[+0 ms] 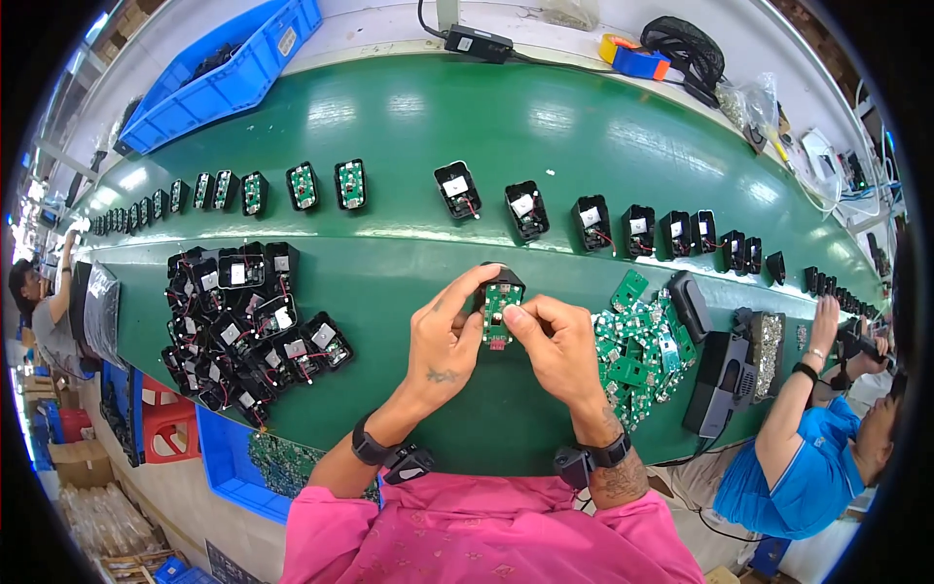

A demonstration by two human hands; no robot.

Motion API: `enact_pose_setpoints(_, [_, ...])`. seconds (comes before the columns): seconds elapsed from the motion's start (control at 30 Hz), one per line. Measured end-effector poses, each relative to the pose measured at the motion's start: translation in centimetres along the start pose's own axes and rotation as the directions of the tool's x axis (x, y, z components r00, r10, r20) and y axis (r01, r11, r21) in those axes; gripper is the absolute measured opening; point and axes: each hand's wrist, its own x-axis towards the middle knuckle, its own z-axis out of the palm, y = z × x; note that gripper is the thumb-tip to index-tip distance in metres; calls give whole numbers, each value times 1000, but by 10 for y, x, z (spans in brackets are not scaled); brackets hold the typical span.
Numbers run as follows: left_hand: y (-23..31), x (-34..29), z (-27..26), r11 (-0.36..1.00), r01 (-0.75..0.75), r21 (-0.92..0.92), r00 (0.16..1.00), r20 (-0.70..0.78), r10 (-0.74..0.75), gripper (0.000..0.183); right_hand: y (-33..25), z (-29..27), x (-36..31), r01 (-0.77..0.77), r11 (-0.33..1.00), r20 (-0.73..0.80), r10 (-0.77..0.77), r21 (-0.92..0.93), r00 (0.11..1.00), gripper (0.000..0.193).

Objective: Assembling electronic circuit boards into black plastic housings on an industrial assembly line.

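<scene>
In front of me, over the green bench, my left hand (443, 336) is closed round a small black plastic housing (509, 275). A green circuit board (496, 310) lies at the housing's open face, with a reddish connector at its near end. My right hand (556, 343) grips the board's right side, its thumb on the surface. Whether the board is fully seated cannot be made out. To the right of that hand is a heap of loose green circuit boards (632, 355). Left of my hands sits a pile of black housings (233, 326) with white parts and red wires inside.
Across the bench (389, 117) runs a row of housings, boards fitted on the left (303, 186), open ones on the right (526, 211). A black device (718, 384) stands right of the boards. A blue crate (219, 73) is far left. Co-workers sit at both sides, one in blue (798, 472).
</scene>
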Motion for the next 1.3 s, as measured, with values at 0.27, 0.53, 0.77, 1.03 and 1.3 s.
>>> enact_pose_setpoints(0.27, [-4,0,-2,937,149,-316,986,118,-116,36,4,4,-1,14,979,-76,-30,-202,997,33])
enact_pose_setpoints(0.53, [0,-3,4,909,216,-356,976,82,-200,28,17,20,2,269,944,-2,-275,-190,961,38])
enact_pose_setpoints(0.77, [-2,-2,4,885,265,-382,964,100,-245,26,2,17,2,-59,998,102,60,-14,993,37])
enact_pose_setpoints(1.03, [-11,-5,8,986,-154,-63,986,-73,149,22,17,34,0,94,963,-27,-90,253,996,32])
enact_pose_setpoints(1.3, [9,51,-46,985,146,97,960,-254,-117,26,8,-22,16,206,939,-255,-278,-275,926,23])
